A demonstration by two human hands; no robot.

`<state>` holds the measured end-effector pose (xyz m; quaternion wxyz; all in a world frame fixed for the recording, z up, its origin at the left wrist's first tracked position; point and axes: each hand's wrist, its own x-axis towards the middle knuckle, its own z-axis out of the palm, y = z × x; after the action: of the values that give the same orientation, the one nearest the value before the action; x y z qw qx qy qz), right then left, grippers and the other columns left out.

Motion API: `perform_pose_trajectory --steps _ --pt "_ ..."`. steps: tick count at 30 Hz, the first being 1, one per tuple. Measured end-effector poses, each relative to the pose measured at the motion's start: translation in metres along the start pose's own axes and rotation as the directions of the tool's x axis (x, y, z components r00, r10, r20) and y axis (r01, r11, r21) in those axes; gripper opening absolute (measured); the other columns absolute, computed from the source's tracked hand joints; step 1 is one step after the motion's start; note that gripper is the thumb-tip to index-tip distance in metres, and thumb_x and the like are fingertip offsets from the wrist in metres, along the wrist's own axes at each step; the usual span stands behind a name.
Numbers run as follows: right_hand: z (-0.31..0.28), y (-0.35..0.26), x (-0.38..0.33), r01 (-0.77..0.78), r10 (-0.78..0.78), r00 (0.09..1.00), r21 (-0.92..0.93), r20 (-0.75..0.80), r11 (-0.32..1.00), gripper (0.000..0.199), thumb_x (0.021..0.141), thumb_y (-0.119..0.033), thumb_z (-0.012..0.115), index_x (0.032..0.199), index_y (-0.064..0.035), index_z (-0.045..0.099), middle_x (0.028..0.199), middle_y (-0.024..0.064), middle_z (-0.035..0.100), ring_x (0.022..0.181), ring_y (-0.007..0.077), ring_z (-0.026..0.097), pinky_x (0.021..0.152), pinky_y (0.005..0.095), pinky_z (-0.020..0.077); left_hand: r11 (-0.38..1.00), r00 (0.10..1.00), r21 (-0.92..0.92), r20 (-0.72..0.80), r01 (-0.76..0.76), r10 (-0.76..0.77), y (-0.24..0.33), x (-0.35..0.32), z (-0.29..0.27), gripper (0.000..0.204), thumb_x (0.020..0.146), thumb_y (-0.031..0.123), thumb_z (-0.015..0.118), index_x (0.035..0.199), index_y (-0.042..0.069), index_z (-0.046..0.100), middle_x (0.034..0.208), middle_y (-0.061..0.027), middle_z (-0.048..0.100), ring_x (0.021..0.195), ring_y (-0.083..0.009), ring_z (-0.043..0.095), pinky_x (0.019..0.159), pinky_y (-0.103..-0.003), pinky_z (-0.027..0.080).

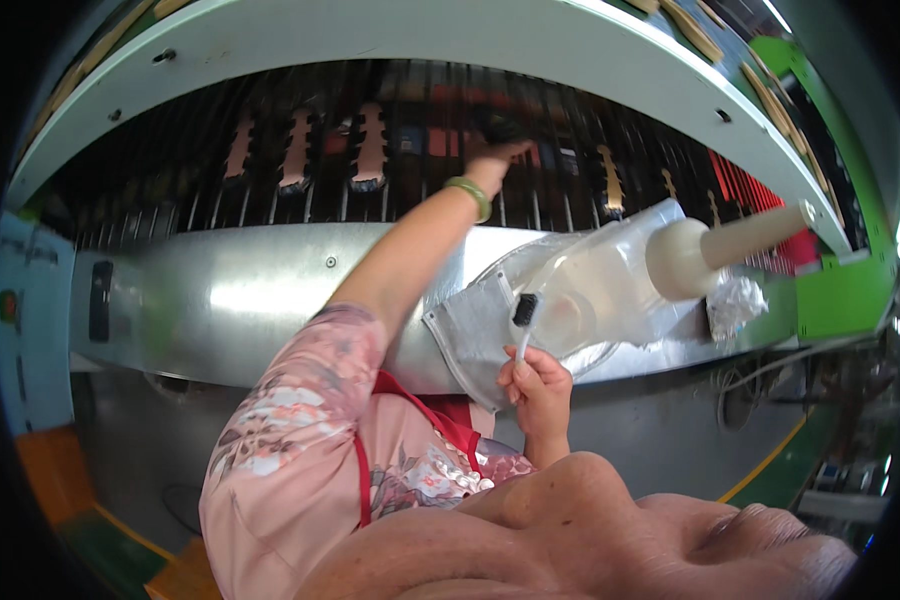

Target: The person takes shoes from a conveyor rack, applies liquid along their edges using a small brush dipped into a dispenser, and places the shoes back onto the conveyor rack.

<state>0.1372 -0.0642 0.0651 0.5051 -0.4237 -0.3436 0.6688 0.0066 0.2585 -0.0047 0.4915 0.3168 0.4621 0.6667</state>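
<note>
The right hand [542, 385], lower centre, pinches a black-bristled brush [526, 312]; the left hand [492, 163], upper centre, reaches into a barred rack [430, 150], its grip too blurred to tell. A shiny metal ledge [170, 300] spans mid-frame above grey floor [640, 425].

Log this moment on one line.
left hand: near rods, blurred | right hand: holds white-handled brush, black bristles up

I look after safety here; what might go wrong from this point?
The green bracelet above the left hand might snag on the upright metal rods. The right hand grips the brush in its fingers, so a bump could knock it loose.
</note>
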Motion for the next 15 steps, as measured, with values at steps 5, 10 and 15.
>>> perform_pose_trajectory --steps 5,10,15 --pt "-0.011 -0.004 0.0 0.069 -0.07 0.997 0.022 0.022 0.997 0.025 0.084 -0.009 0.062 0.104 0.0056 0.061 0.074 0.0122 0.064 0.053 0.0082 0.049 0.049 0.0176 0.0365 0.817 0.987 0.555 0.066 -0.158 0.146 -0.034 0.006 0.012 0.068 0.052 0.013 0.086 0.111 0.005 0.055 0.107 -0.0128 0.063 0.103 -0.0265 0.059 0.091 -0.035 0.046" --pt "-0.019 -0.006 -0.003 0.105 -0.106 0.993 0.018 0.05 0.994 0.024 0.083 -0.008 0.063 0.102 0.0058 0.061 0.075 0.0138 0.064 0.053 0.0098 0.05 0.05 0.0186 0.0385 0.569 0.948 0.808 0.283 -0.152 -0.149 -0.015 -0.002 -0.017 0.065 0.059 0.017 0.08 0.118 0.006 0.055 0.118 -0.0162 0.058 0.107 -0.0309 0.057 0.091 -0.037 0.046" --pt "-0.022 -0.005 -0.01 0.162 -0.162 0.987 -0.065 0.006 0.985 0.024 0.082 -0.007 0.064 0.102 0.005 0.061 0.074 0.0137 0.063 0.053 0.0098 0.05 0.049 0.0184 0.0388 0.24 0.874 0.861 0.366 -0.448 0.32 0.051 -0.032 -0.077 0.061 0.06 0.015 0.076 0.116 0.009 0.054 0.122 -0.0166 0.053 0.114 -0.0315 0.051 0.093 -0.037 0.044"
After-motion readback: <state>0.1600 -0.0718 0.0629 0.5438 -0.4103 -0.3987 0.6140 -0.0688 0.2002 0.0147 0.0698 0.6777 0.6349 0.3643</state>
